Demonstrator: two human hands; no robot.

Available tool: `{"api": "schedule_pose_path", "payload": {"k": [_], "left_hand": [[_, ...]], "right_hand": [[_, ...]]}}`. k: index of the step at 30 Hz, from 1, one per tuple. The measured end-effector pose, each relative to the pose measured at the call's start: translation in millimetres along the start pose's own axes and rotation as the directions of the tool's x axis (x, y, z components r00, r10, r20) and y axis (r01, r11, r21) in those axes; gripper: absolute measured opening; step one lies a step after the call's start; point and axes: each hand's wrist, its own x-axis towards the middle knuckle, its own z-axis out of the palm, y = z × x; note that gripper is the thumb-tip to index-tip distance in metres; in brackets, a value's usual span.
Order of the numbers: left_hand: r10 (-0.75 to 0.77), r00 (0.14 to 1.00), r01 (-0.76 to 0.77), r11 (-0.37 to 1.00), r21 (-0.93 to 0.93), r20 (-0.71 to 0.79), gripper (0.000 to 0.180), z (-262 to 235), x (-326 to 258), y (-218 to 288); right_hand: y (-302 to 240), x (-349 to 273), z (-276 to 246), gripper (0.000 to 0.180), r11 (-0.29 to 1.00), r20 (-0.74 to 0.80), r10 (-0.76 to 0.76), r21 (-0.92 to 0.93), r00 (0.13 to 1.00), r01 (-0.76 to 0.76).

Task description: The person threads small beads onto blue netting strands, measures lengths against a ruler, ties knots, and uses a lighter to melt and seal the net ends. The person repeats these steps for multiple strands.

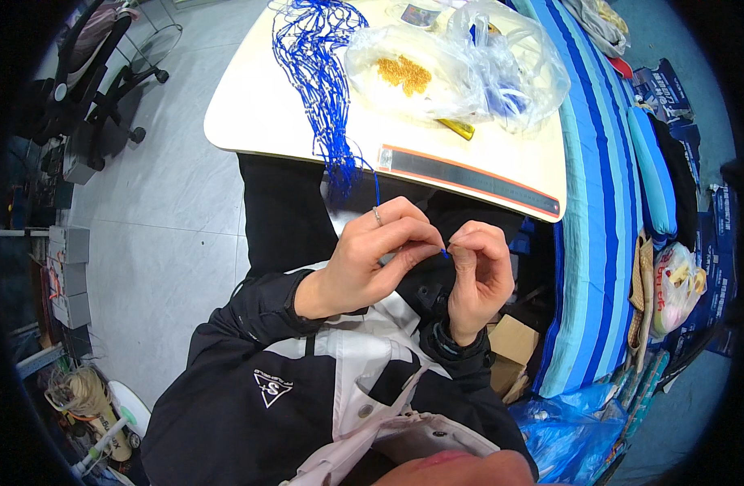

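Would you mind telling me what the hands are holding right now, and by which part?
Both hands, left hand and right hand, pinch one blue cord at its free end, between their fingertips; the bundle lies on the table.

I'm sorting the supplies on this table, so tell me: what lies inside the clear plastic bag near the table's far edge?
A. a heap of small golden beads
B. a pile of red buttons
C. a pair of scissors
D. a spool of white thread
A: a heap of small golden beads shows through the clear plastic bag on the table, beside the bundle of blue cords.
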Motion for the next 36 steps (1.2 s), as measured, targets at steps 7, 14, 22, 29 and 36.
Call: {"api": "schedule_pose_path", "payload": {"k": [7,14,22,29,36], "left_hand": [[0.066,0.998,-0.063,0.991,0.117,-0.023,0.017,0.3,0.1,2.4],[0.09,0.995,-0.081,0.981,0.178,-0.045,0.017,1.1,-1.0,3.0],[0.08,0.994,-0.067,0.986,0.155,-0.077,0.014,3.5,-2.3,3.0],[0.054,0.997,-0.046,0.989,0.142,-0.053,0.016,2.3,-2.7,1.9],[0.056,0.994,-0.04,0.987,0.155,-0.096,0.016,3.0,-4.0,2.0]], "right_hand": [[-4.0,-4.0,0.1,0.01,0.992,0.009,0.001,-0.129,1.0,0.001],[-2.6,-1.4,0.5,0.014,0.932,0.073,-0.195,-0.297,0.978,0.208],[1.6,-4.1,3.2,0.01,0.936,0.032,-0.183,-0.301,0.983,0.184],[2.8,-5.7,3.8,0.009,0.955,0.014,-0.135,-0.265,0.991,0.134],[3.9,-7.4,4.6,0.009,0.968,0.009,-0.102,-0.228,0.995,0.101]]}}
